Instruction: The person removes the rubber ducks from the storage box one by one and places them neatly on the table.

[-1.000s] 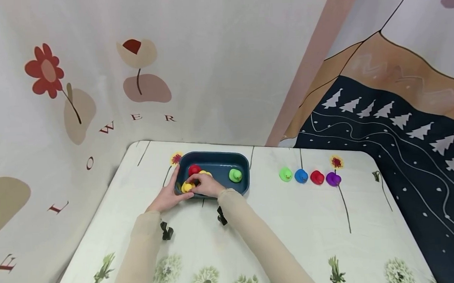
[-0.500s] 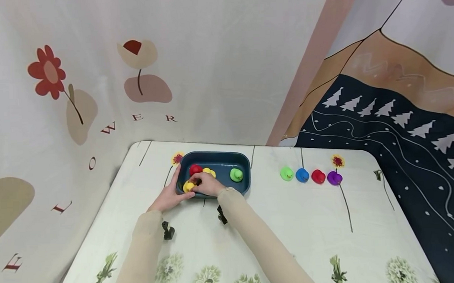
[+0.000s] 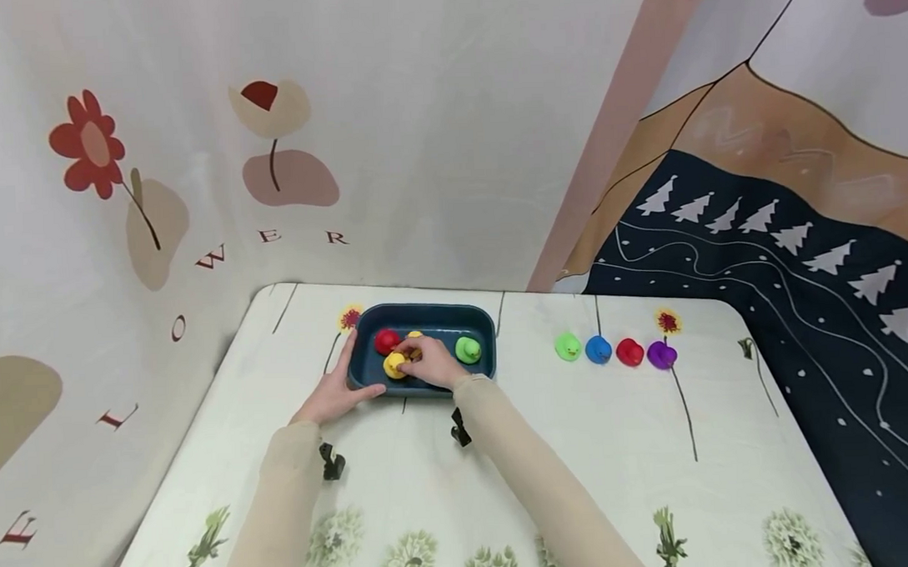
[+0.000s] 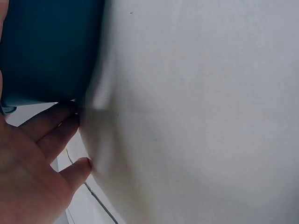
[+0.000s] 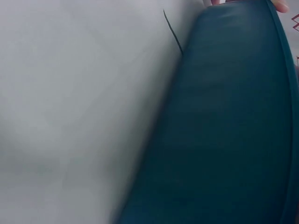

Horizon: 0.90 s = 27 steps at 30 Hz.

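In the head view, a dark blue tray stands on the table with small rubber ducks in it. My right hand reaches over its front rim and pinches a yellow duck between thumb and fingers. A second yellow duck sits behind, partly hidden by that hand. Close by on the left is a red duck; a green duck lies toward the tray's right end. My left hand rests against the tray's front left corner, fingers spread and fairly straight. Both wrist views mostly show the tray's outer wall.
Right of the tray, a row of ducks sits on the patterned white cloth: green, blue, red and purple. Printed curtains hang behind the table.
My right hand has moved to the right inside the tray, bringing the yellow duck away from the left wall. The left hand keeps its place at the tray corner.
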Tool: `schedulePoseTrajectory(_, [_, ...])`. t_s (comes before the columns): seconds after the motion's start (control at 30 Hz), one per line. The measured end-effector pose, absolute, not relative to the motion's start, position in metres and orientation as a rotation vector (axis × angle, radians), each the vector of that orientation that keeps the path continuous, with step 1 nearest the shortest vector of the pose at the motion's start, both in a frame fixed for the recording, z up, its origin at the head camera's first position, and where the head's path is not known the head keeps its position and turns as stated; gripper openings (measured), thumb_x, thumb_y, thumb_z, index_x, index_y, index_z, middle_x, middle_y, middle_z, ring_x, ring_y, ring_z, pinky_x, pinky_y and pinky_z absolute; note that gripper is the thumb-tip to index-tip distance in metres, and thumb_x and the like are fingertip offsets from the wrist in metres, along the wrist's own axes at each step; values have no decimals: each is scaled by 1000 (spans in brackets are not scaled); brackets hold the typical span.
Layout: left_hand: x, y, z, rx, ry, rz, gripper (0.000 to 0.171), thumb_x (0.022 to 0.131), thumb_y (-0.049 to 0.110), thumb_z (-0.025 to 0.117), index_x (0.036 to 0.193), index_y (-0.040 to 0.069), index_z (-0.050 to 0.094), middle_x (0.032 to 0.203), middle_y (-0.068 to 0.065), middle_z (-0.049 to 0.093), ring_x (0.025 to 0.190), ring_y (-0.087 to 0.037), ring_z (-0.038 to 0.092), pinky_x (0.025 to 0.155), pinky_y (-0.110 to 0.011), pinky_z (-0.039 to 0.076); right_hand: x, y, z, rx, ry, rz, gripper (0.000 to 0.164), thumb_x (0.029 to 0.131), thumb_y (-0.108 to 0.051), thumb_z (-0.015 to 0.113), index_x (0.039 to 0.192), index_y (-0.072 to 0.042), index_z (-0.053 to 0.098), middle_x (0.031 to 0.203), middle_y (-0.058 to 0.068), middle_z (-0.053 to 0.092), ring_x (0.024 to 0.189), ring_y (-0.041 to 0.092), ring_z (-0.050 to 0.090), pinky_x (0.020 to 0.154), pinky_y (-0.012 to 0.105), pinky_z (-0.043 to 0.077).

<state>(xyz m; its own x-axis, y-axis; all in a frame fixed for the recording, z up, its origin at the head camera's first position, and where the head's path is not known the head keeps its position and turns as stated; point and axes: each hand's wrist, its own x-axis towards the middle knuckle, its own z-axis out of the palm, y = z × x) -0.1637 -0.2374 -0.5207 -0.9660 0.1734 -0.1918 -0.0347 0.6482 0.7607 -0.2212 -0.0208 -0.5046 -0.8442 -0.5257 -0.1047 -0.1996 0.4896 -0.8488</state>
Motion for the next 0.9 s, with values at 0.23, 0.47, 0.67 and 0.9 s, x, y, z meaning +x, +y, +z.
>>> schedulePoseTrajectory(0.23, [-162,-238,-519,111,2630,1203,110,86,41,73,155,28,-12,156,-27,12,127,-53,37,100,-67,31,-211,-10,-502,-631,2360,-1341,26,90,-14,70,115,-6,67,105,3,62,85,14,58,76,21,51])
schedulePoseTrajectory(0.47, [-164,-241,-520,121,2609,1229,110,86,40,72,154,28,-13,159,-20,4,135,-52,24,103,-68,25,-203,2,-499,-602,2342,-1432,28,90,-13,69,117,-5,66,107,3,62,83,15,59,73,21,51])
schedulePoseTrajectory(0.67, [-166,-240,-519,109,2597,1228,109,87,40,71,154,27,-14,160,-19,2,136,-53,20,102,-69,24,-198,19,-491,-530,2361,-1519,26,91,-13,68,117,-6,66,112,4,62,83,16,59,70,23,52])
schedulePoseTrajectory(0.9, [-166,-238,-521,130,2589,1241,109,88,38,72,154,27,-13,160,-18,2,137,-52,20,103,-68,24,-196,40,-484,-454,2388,-1584,26,91,-14,68,116,-8,67,113,5,62,86,19,59,71,25,52])
